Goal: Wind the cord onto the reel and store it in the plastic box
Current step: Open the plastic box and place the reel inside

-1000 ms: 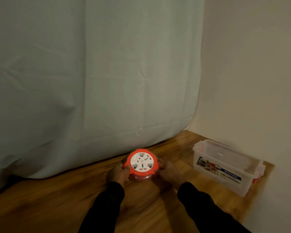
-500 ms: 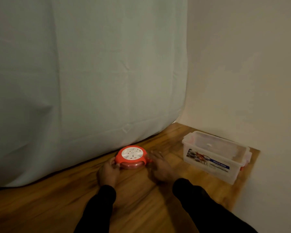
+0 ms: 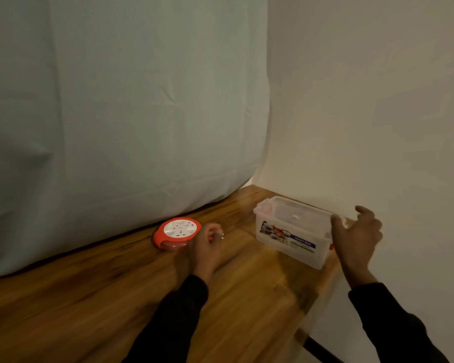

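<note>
The cord reel (image 3: 177,231) is round, orange-red with a white socket face, and lies flat on the wooden surface (image 3: 110,292) by the hanging sheet. No loose cord shows. My left hand (image 3: 207,246) is at the reel's right edge, fingers curled against it; motion blur hides the exact grip. The clear plastic box (image 3: 291,231) with a printed label stands to the right near the wall, its lid on. At the box's right end my right hand (image 3: 357,234) has spread fingers, with the thumb by the rim.
A pale green sheet (image 3: 126,113) hangs behind the reel down to the wood. A cream wall (image 3: 378,113) runs close behind and right of the box. The wooden surface ends at an edge (image 3: 317,305) just right of the box.
Both hands were on the reel's sides. The reel now lies flat, my right hand has left it and moved right to the box's far end, and my left hand has shifted to the reel's right edge.
</note>
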